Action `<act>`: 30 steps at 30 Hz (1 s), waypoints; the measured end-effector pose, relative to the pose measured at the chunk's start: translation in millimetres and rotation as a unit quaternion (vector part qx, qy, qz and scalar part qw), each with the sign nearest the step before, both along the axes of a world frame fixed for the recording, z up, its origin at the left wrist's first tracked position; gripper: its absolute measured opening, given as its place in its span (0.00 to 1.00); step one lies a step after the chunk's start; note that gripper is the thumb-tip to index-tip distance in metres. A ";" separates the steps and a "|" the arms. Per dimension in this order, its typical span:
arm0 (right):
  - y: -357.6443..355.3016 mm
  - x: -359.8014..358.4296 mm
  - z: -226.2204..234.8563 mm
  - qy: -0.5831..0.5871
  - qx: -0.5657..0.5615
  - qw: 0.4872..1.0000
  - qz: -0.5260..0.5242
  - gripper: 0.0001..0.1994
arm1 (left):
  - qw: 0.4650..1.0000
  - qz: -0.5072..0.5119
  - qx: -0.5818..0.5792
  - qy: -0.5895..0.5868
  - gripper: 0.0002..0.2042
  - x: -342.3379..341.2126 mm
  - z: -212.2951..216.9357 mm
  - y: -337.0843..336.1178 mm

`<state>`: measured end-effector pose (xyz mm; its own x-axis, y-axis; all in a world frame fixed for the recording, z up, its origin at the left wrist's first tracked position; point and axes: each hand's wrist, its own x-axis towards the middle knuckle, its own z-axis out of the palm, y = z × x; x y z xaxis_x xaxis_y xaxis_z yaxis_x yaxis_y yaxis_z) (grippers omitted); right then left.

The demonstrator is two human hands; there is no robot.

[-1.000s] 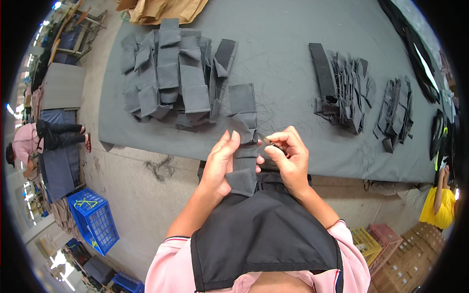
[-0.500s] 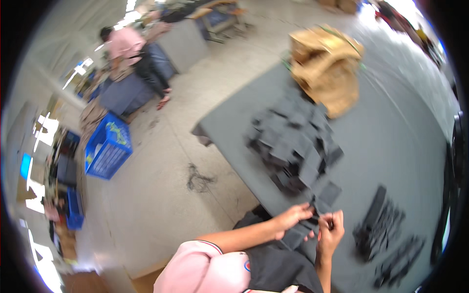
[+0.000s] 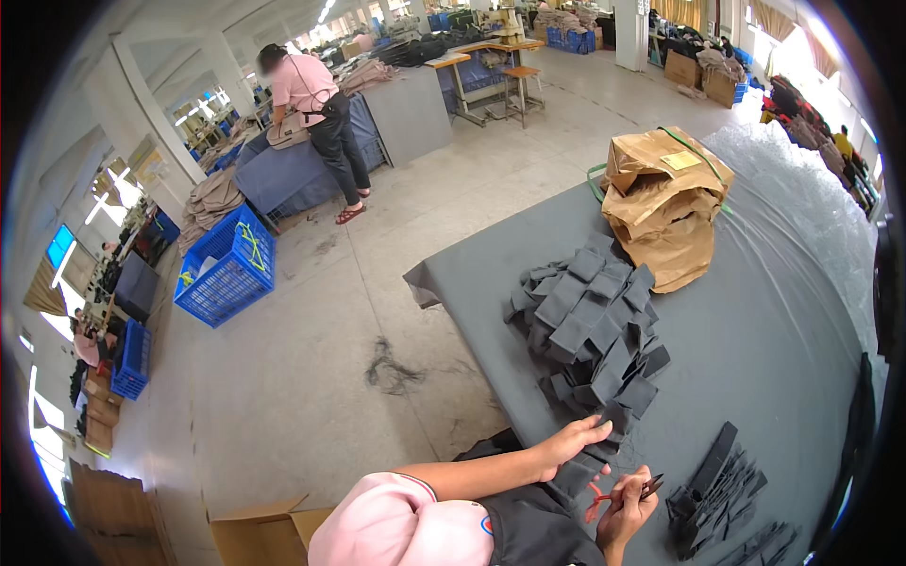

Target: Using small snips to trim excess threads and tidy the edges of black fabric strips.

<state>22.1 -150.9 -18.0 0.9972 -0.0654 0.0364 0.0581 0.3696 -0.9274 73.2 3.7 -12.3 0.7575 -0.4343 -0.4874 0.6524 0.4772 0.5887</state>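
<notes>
So your left hand [image 3: 566, 443] lies flat on a dark grey fabric piece [image 3: 580, 472] at the grey surface [image 3: 755, 321] edge, pinning it, while your right hand [image 3: 628, 505] pinches small red-handled snips [image 3: 623, 491] beside it, ready for trimming I'd guess.

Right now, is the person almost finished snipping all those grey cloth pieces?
Probably not. Two neat rows of dark pieces lie by the right hand, likely done. The right hand holds small snips while the left hand rests on a dark piece at the table edge. A big loose heap of grey pieces still waits, so most work seems left.
</notes>
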 end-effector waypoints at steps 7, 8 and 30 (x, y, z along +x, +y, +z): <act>-2.2 2.6 -1.3 -0.109 -0.348 0.931 0.002 0.09 | 0.987 -0.058 0.149 -0.006 0.34 -6.2 2.2 -5.1; 1.6 4.3 -1.4 -0.123 -0.380 0.917 0.000 0.15 | 0.986 -0.075 0.135 -0.062 0.35 -6.1 -5.2 -3.4; 1.7 25.2 -26.2 0.007 -0.112 0.980 -0.162 0.03 | 0.988 -0.113 0.059 -0.090 0.21 -25.1 -23.3 -0.6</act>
